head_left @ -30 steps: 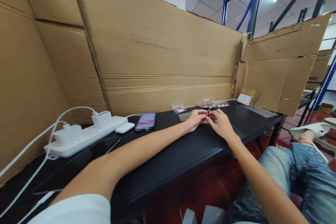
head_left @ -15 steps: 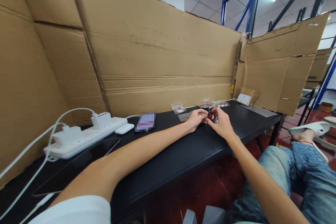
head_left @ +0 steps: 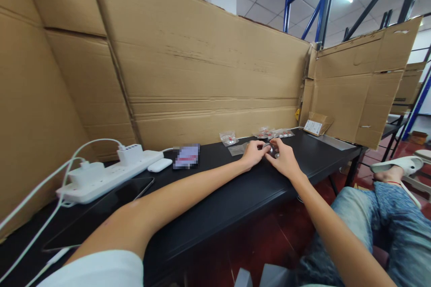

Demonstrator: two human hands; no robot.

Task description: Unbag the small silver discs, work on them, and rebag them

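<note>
Over the black table point(head_left: 215, 206), my two hands meet around a small round object with a shiny rim point(head_left: 268, 146). My left hand point(head_left: 254, 154) closes on its left side with thumb and fingers. From the other side, my right hand point(head_left: 283, 157) grips it with curled fingers. Much of the round object is hidden by the fingers, and its exact kind cannot be made out. Close behind my left hand lies a flat clear plastic bag point(head_left: 237, 149). Small clear bags with red bits point(head_left: 266, 133) rest farther back, and another such bag point(head_left: 228, 138) lies to their left.
A white power strip point(head_left: 111, 175) with cables, a white case point(head_left: 160, 165), a phone point(head_left: 186, 156) and a dark tablet point(head_left: 101, 213) occupy the left. Cardboard walls point(head_left: 215, 67) enclose the back and sides. A brown package point(head_left: 318, 123) stands at the back right.
The round object has turned in my hands: its dark face with a red spot no longer shows, and a greyish rim does. My left fingers have shifted onto it.
</note>
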